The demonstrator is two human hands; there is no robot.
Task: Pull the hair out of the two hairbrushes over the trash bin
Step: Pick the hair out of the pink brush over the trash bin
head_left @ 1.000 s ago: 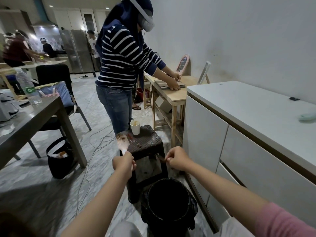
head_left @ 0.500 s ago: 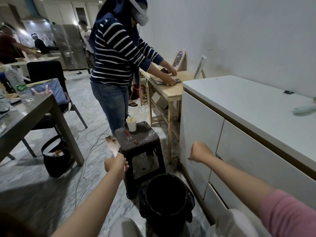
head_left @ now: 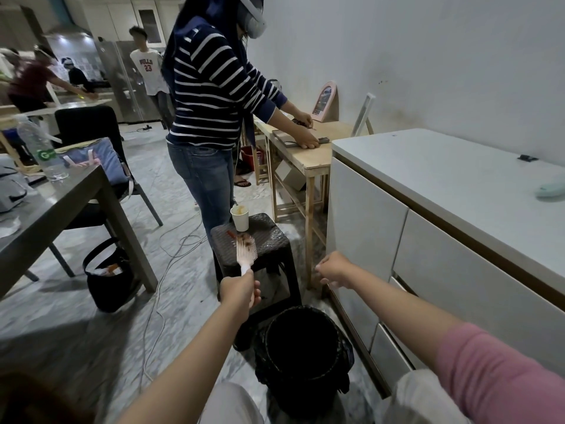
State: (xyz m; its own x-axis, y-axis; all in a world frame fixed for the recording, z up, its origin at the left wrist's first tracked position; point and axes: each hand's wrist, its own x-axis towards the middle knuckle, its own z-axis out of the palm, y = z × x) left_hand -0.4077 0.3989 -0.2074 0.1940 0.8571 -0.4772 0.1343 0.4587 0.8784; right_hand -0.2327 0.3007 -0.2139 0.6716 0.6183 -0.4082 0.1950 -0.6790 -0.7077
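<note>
My left hand (head_left: 240, 290) grips the handle of a pale pink hairbrush (head_left: 245, 250). The brush stands upright above the stool, with a clump of brown hair in its bristles. My right hand (head_left: 334, 269) hangs to the right of the brush, apart from it, with its fingers curled; I see no hair in it. The black trash bin (head_left: 269, 332) stands on the floor below and between my arms, its inside dark. A pale green object (head_left: 550, 191) that may be the other brush lies on the white cabinet top at the far right.
A dark stool (head_left: 269, 240) behind the bin carries a paper cup (head_left: 240, 218) and a small reddish item (head_left: 229, 233). White cabinet (head_left: 367, 234) to the right, grey table (head_left: 61, 206) to the left, black bag and cables on the floor. A person in a striped top stands just beyond the stool.
My right hand left the brush, swung out to the right toward the cabinet, then came partly back and lower. My left hand carried the brush to the right, over the stool.
</note>
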